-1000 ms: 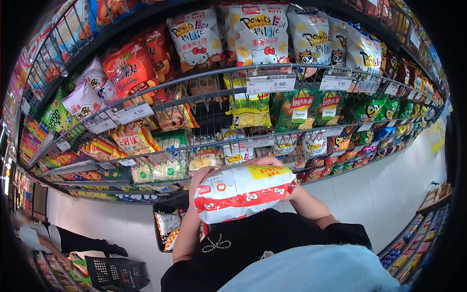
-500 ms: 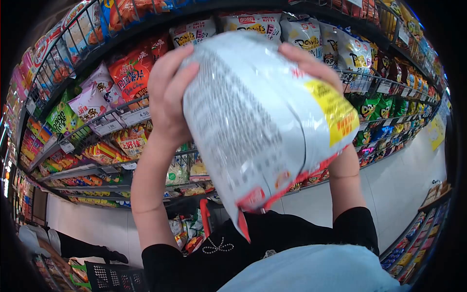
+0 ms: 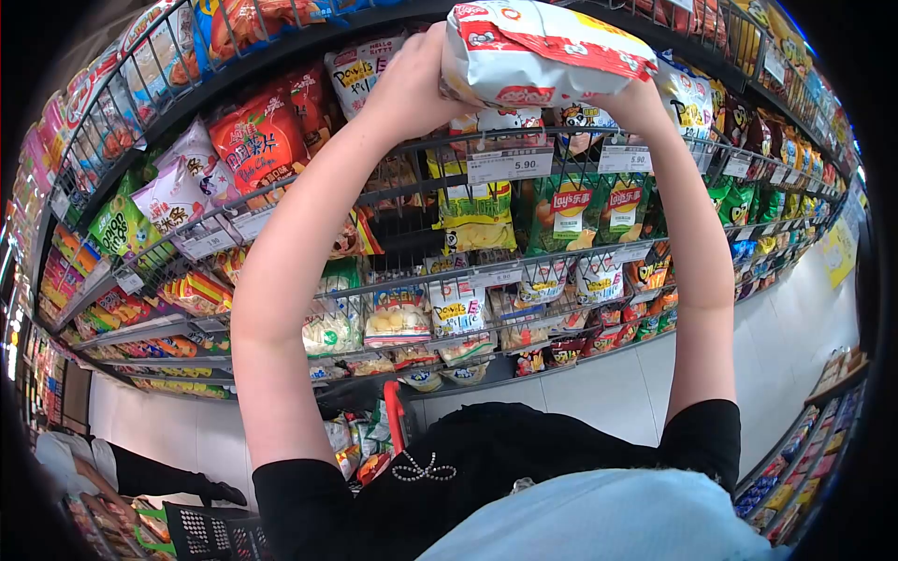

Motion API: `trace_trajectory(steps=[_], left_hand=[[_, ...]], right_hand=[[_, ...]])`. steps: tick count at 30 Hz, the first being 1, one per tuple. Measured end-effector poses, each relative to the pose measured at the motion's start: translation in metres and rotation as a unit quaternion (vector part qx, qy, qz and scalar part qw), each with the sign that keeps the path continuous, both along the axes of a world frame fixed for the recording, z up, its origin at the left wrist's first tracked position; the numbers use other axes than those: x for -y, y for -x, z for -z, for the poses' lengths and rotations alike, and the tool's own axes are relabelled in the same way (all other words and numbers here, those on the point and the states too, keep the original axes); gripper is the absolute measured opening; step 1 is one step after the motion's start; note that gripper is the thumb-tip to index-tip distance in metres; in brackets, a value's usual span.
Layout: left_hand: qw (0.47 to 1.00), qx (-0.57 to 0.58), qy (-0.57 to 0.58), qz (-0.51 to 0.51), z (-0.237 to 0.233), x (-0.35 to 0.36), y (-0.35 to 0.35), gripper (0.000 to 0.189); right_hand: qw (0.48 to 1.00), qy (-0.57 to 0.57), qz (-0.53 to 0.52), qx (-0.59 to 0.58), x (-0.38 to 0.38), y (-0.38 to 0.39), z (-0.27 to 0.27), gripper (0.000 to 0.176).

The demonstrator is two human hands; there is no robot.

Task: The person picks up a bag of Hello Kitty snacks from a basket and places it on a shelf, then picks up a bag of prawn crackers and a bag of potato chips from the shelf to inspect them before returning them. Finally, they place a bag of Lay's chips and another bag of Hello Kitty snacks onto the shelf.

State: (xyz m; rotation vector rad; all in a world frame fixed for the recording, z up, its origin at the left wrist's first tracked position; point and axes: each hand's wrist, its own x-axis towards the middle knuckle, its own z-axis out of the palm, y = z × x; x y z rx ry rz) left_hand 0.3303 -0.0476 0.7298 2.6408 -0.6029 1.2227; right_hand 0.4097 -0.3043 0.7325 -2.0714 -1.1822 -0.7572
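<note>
Both arms are stretched up and the snack bag (image 3: 547, 51) sits at the top of the view, held between the two hands in front of the upper shelf. It is a white, puffy bag with a red band and a patch of yellow. It lies on its side, with its long axis running left to right across the shelf front and the right end dipping slightly. The printed face with the red band is turned down and towards the camera.

The left hand (image 3: 421, 79) is closed around the bag's left end, palm against it, with the fingers curled out of sight behind. The right hand (image 3: 641, 93) grips the right end from beneath, and most of it is hidden by the bag.

Just behind and below the bag stands a row of Hello Kitty bags (image 3: 360, 65), packed close together. The wire rail (image 3: 412, 150) of that shelf runs under them and carries a 5.90 price tag (image 3: 510, 165) almost straight below the held bag. Red chip bags (image 3: 257, 140) fill the shelf to the left, and green Lay's bags (image 3: 572, 210) hang one tier down between the forearms.

Low down by the person's black top, a basket with a red handle (image 3: 393, 421) holds more packets. At the lower left another person (image 3: 89, 458) crouches beside a black basket (image 3: 210, 533) on the floor
</note>
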Motion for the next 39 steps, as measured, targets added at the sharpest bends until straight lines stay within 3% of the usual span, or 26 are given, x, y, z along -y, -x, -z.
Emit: trace_trajectory(steps=[3, 7, 9, 13, 15, 16, 19, 23, 26, 31, 32, 35, 36, 39], left_hand=[[0.994, -0.105, 0.017, 0.035, -0.001, 0.0, -0.009, 0.075], [0.983, -0.178, 0.041, -0.012, -0.003, 0.001, -0.011, 0.077], [0.981, -0.182, 0.06, 0.015, 0.001, -0.01, -0.024, 0.08], [0.971, -0.224, 0.079, 0.029, 0.002, -0.014, -0.03, 0.085], [0.963, -0.251, 0.089, 0.028, 0.001, -0.012, -0.029, 0.086], [0.975, -0.213, 0.059, 0.015, 0.006, -0.017, -0.034, 0.089], [0.929, -0.326, 0.171, 0.021, 0.005, -0.018, -0.033, 0.092], [0.904, -0.354, 0.237, 0.033, 0.008, -0.019, -0.037, 0.089], [0.903, -0.356, 0.239, 0.032, 0.006, -0.007, -0.029, 0.086], [0.928, -0.34, 0.146, -0.036, 0.006, 0.002, -0.025, 0.08], [0.931, -0.337, 0.127, -0.055, 0.007, 0.001, -0.024, 0.077], [0.971, -0.225, 0.052, -0.057, 0.017, -0.008, -0.028, 0.075], [0.974, -0.209, 0.057, -0.062, 0.014, -0.003, -0.016, 0.058], [0.992, -0.105, 0.068, -0.03, 0.019, 0.0, 0.016, 0.04]], right_hand=[[0.997, -0.026, -0.065, -0.039, -0.006, -0.017, 0.005, 0.046], [0.985, -0.03, -0.133, -0.103, -0.012, -0.032, 0.008, 0.043], [0.975, -0.029, -0.164, -0.147, -0.014, -0.036, 0.006, 0.043], [0.972, -0.019, -0.17, -0.162, -0.015, -0.056, 0.009, 0.044], [0.968, -0.03, -0.176, -0.176, -0.021, -0.061, 0.016, 0.053], [0.969, -0.023, -0.168, -0.179, -0.023, -0.063, 0.018, 0.055], [0.959, -0.015, -0.144, -0.246, -0.026, -0.056, 0.019, 0.057], [0.94, 0.007, -0.12, -0.319, -0.025, -0.064, 0.021, 0.058], [0.928, 0.029, -0.124, -0.35, -0.022, -0.061, 0.022, 0.056], [0.937, 0.059, -0.085, -0.334, -0.02, -0.058, 0.02, 0.055], [0.956, 0.062, 0.008, -0.285, -0.02, -0.057, 0.021, 0.061], [0.98, 0.074, 0.077, -0.168, -0.014, -0.058, 0.024, 0.068], [0.978, 0.096, 0.086, -0.166, -0.012, -0.053, 0.021, 0.073], [0.987, 0.049, 0.072, -0.134, -0.007, -0.045, 0.025, 0.08]])
